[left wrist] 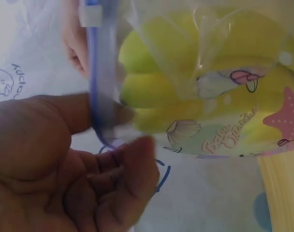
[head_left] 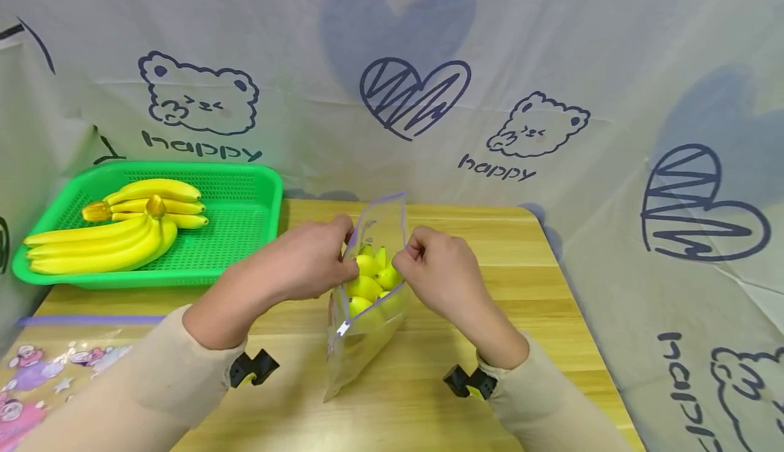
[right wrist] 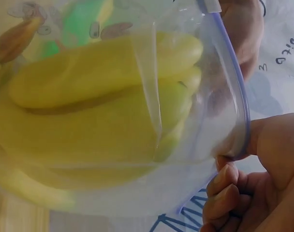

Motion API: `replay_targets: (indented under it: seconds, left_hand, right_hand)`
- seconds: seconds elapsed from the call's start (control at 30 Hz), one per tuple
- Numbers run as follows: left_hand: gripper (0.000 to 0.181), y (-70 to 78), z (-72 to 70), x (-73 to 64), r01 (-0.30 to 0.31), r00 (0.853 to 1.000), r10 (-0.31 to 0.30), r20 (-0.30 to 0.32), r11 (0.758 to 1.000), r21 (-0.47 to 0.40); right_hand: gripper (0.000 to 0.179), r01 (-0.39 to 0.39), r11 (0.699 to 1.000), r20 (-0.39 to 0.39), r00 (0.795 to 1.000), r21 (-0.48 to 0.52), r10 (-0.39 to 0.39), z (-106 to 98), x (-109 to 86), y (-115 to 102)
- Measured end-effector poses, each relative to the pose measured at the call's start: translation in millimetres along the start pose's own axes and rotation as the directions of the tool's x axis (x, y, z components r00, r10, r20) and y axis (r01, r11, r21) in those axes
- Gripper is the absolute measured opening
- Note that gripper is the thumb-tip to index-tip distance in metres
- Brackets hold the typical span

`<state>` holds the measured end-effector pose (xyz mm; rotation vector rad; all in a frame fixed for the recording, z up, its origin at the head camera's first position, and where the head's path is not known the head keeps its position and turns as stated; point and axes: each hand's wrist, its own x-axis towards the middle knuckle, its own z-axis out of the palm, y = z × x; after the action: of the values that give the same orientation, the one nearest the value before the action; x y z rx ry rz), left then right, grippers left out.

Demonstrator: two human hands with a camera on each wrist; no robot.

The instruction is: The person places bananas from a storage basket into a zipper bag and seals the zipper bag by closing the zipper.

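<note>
A clear zip bag (head_left: 367,343) with a purple-blue zip edge stands on the table between my hands, its mouth spread apart. Inside it are yellow toy bananas (head_left: 365,287), tips toward the mouth. My left hand (head_left: 306,254) pinches the left side of the rim, thumb (left wrist: 79,111) over the zip edge and a fingertip on the outside. On the opposite side, my right hand (head_left: 442,268) pinches the rim between thumb and curled fingers. Cartoon prints and a pink starfish (left wrist: 287,116) mark the bag's wall. A white slider (head_left: 343,329) sits at the near corner of the zip.
To the left, a green basket (head_left: 241,234) holds several more banana bunches (head_left: 104,244). Another printed zip bag (head_left: 67,363) lies flat at the front left of the wooden table (head_left: 490,397). Behind the table hangs a pale cloth (head_left: 294,43) with bear and heart drawings.
</note>
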<state>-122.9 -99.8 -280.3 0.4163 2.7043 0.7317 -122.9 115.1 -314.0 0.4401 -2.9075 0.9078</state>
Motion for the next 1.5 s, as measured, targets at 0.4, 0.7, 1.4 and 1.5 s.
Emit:
replay_targets:
  seconds: [0.4, 0.7, 1.4, 1.5]
  left_hand:
    - [0.043, -1.4, -6.9, -10.9, 0.017, 0.997, -0.006, 0.078, 0.990, -0.142]
    - [0.021, 2.7, 6.5, -4.8, 0.006, 1.000, -0.007, -0.028, 1.000, -0.020]
    - [0.025, -7.0, 6.7, -2.6, -0.001, 0.962, 0.042, -0.269, 0.989, 0.151]
    - [0.025, -6.5, 5.9, -1.3, -0.016, 0.963, 0.047, -0.266, 0.993, 0.116]
  right_hand:
    - [0.013, -0.016, 1.000, -0.005, 1.000, -0.007, 0.016, -2, -0.2, 1]
    - [0.014, 0.055, 0.998, 0.065, 0.996, 0.016, -0.056, 3, -3.5, -7]
    - [0.014, 0.088, 0.987, 0.082, 0.992, 0.133, -0.099, -5, -8.0, -10]
    - [0.015, 0.081, 0.989, 0.056, 0.995, 0.125, -0.088, -4, -8.9, -12]
